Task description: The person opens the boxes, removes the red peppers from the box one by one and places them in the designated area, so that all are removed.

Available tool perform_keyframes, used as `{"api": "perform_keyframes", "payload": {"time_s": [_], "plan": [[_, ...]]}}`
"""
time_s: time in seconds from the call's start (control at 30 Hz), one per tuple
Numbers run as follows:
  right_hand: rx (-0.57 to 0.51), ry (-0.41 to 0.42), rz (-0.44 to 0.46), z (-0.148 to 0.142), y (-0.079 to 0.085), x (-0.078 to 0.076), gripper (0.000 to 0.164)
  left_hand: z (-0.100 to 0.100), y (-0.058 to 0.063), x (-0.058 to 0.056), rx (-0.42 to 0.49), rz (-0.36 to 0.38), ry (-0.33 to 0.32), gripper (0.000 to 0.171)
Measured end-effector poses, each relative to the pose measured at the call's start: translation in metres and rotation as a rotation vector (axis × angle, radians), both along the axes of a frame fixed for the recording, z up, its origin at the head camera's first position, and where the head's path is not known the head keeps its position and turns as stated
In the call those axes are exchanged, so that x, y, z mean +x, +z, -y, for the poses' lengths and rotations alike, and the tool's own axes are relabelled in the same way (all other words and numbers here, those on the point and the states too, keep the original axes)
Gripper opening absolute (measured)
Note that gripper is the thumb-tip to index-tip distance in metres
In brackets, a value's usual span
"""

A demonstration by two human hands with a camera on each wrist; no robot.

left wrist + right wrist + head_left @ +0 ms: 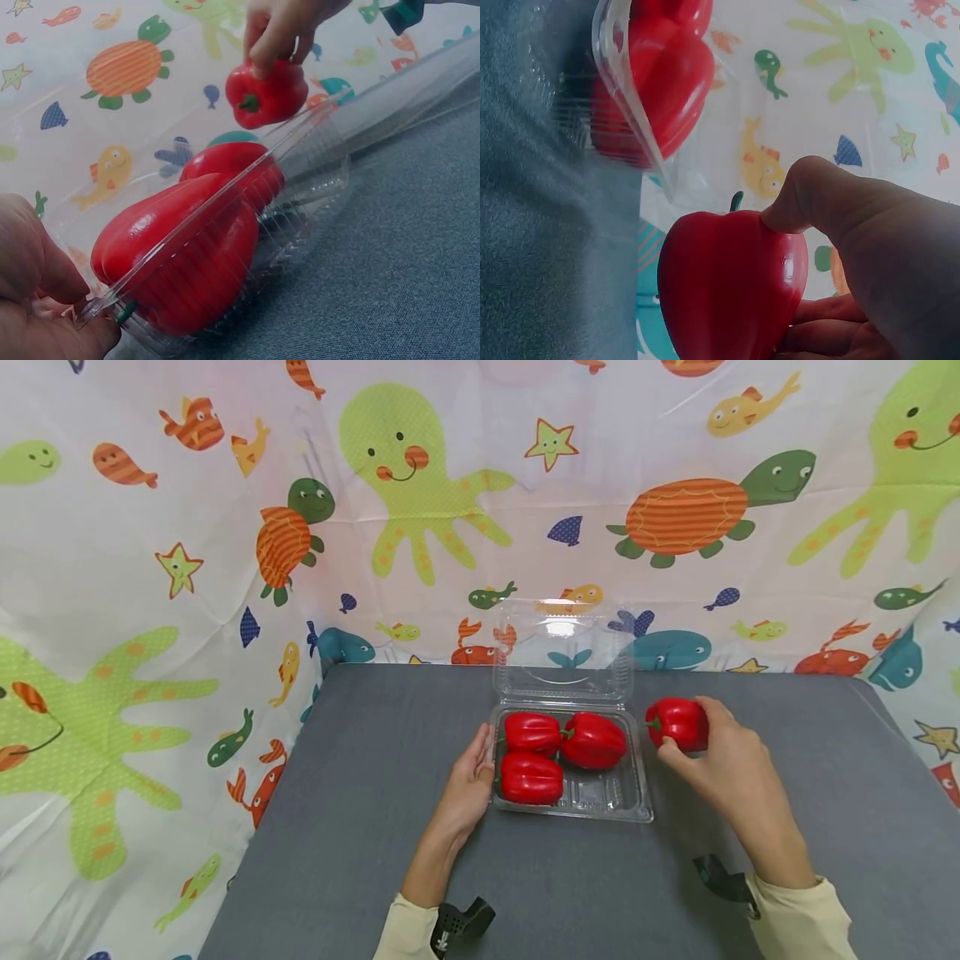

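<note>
A clear plastic clamshell container lies on the table with its lid raised at the back. Three red bell peppers sit inside, two on the left and one at back right; the front right part shows bare plastic. My left hand pinches the container's left rim, thumb and fingers at the edge in the left wrist view. Just right of the container, my right hand grips another red bell pepper between thumb and fingers, its green stem toward the container. In the right wrist view this pepper is apart from the rim.
The grey table extends on both sides of the container. Behind and to the left hangs a white curtain printed with sea animals, close behind the raised lid. Each wrist carries a black camera mount.
</note>
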State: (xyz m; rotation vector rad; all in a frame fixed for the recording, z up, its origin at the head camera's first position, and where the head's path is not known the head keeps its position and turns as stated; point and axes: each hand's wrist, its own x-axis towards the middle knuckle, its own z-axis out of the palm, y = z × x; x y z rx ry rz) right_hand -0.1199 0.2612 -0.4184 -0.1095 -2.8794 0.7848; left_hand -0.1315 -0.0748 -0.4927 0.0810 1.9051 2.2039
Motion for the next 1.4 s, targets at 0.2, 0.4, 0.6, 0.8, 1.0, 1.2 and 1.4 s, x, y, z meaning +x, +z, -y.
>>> {"api": "perform_keyframes", "payload": {"time_s": [0.2, 0.4, 0.6, 0.8, 1.0, 1.2, 1.4], "plan": [[0.013, -0.012, -0.007, -0.005, -0.005, -0.006, 0.092, 0.0, -0.001, -0.001, 0.006, -0.021, -0.004, 0.066], [0.025, -0.005, -0.008, -0.007, -0.01, -0.012, 0.089, 0.0, -0.002, 0.0, 0.016, -0.047, -0.021, 0.065], [0.03, 0.002, -0.006, -0.01, -0.018, -0.018, 0.085, 0.001, -0.002, 0.001, 0.024, -0.062, -0.031, 0.064], [0.028, 0.006, 0.025, -0.014, -0.027, -0.025, 0.086, 0.001, -0.002, 0.001, 0.021, -0.057, -0.026, 0.064], [0.032, 0.014, 0.047, -0.017, -0.034, -0.03, 0.088, 0.0, -0.002, 0.001, 0.009, -0.054, -0.018, 0.065], [0.032, 0.024, 0.087, -0.018, -0.04, -0.035, 0.09, 0.001, -0.003, 0.001, 0.009, -0.046, -0.012, 0.065], [0.041, 0.026, 0.112, -0.02, -0.043, -0.038, 0.092, 0.001, -0.003, 0.001, -0.005, -0.026, -0.008, 0.065]]}}
